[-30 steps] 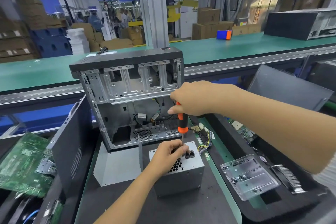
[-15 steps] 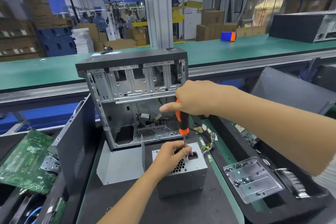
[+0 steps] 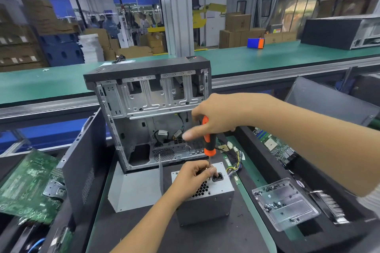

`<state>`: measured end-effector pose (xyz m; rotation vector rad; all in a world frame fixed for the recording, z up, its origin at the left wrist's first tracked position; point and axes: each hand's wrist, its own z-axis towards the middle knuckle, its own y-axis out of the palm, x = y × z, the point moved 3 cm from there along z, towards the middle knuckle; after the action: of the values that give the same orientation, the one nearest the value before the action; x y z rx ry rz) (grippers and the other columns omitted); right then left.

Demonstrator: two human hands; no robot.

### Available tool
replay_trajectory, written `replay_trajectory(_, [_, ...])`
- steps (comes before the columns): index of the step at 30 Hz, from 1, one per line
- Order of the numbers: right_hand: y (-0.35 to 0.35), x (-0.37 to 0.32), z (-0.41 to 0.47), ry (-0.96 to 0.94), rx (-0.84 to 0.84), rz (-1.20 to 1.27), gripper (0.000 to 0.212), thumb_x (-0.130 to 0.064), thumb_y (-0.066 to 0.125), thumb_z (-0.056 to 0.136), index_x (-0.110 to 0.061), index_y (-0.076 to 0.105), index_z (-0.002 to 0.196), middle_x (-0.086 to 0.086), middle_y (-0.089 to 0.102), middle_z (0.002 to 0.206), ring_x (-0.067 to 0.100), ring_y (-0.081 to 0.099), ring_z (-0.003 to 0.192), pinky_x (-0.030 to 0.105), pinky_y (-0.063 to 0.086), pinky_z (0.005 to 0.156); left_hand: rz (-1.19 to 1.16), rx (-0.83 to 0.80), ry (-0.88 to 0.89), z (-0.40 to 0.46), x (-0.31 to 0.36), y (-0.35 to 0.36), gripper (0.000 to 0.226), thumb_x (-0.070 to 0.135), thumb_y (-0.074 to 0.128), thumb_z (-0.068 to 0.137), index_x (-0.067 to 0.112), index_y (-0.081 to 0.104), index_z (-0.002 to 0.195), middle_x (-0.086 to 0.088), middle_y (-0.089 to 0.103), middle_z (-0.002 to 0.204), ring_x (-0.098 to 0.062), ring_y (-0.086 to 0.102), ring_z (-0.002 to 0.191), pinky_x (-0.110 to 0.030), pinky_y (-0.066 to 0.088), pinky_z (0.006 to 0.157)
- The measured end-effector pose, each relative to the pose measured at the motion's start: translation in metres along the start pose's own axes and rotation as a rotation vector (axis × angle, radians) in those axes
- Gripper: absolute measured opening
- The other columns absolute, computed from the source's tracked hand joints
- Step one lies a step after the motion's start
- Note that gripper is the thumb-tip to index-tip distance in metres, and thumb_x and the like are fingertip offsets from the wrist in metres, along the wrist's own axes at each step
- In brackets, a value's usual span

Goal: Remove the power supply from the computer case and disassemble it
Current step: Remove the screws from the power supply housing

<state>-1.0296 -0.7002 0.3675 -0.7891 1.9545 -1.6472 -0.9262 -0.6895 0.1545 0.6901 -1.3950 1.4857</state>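
The grey power supply (image 3: 207, 205) stands on the black mat in front of the open computer case (image 3: 152, 113). Its coloured cables (image 3: 236, 162) trail off to the right. My right hand (image 3: 216, 117) grips the orange and black screwdriver (image 3: 209, 139) upright, with the shaft pointing down onto the top of the power supply near its socket. My left hand (image 3: 193, 176) rests on top of the unit, fingers pinched around the shaft tip.
A bent grey metal panel (image 3: 133, 189) lies left of the power supply. A dark side panel (image 3: 84, 166) leans at the left beside green circuit boards (image 3: 26, 185). A clear tray with screws (image 3: 285, 201) sits right. A green conveyor (image 3: 267, 57) runs behind.
The screwdriver stays on the top of the power supply while my right thumb shifts on the handle. My left hand keeps its place at the tip.
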Motion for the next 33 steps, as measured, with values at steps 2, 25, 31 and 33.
replay_trajectory(2, [0.004, 0.001, 0.005, 0.081, 0.066, -0.106, 0.074, -0.081, 0.032, 0.079, -0.012, 0.058, 0.074, -0.003, 0.053, 0.034, 0.016, 0.06, 0.043, 0.025, 0.049, 0.051, 0.0, -0.001, -0.002, 0.0, 0.0, 0.0, 0.024, 0.031, 0.059, 0.097, 0.016, 0.072, 0.084, -0.019, 0.065, 0.083, -0.011, 0.05, 0.072, -0.029, 0.038, 0.069])
replay_trajectory(25, [0.001, 0.0, 0.01, -0.044, 0.012, -0.3, 0.023, -0.039, 0.053, 0.095, -0.016, 0.049, 0.094, -0.003, 0.043, 0.079, 0.019, 0.045, 0.075, 0.027, 0.032, 0.052, -0.057, 0.003, -0.006, 0.003, -0.002, -0.003, 0.017, 0.034, 0.061, 0.095, 0.024, 0.073, 0.088, -0.026, 0.06, 0.083, -0.015, 0.05, 0.074, -0.03, 0.039, 0.072])
replay_trajectory(31, [-0.004, -0.001, 0.007, -0.156, -0.011, -0.064, 0.019, -0.01, 0.061, 0.087, -0.021, 0.061, 0.102, -0.002, 0.054, 0.106, 0.017, 0.052, 0.094, 0.035, 0.049, 0.078, -0.133, 0.046, -0.022, -0.001, 0.001, -0.009, 0.011, 0.027, 0.062, 0.094, 0.025, 0.072, 0.091, -0.006, 0.034, 0.066, -0.014, 0.032, 0.059, -0.022, 0.029, 0.056])
replay_trajectory(33, [-0.007, 0.001, 0.006, -0.14, 0.012, -0.052, 0.019, -0.009, 0.061, 0.087, -0.02, 0.061, 0.103, -0.001, 0.054, 0.107, 0.017, 0.051, 0.093, 0.032, 0.046, 0.076, -0.17, 0.055, -0.047, -0.003, 0.003, -0.009, 0.017, 0.019, 0.056, 0.089, 0.024, 0.072, 0.092, -0.004, 0.033, 0.065, -0.011, 0.03, 0.055, -0.018, 0.029, 0.052])
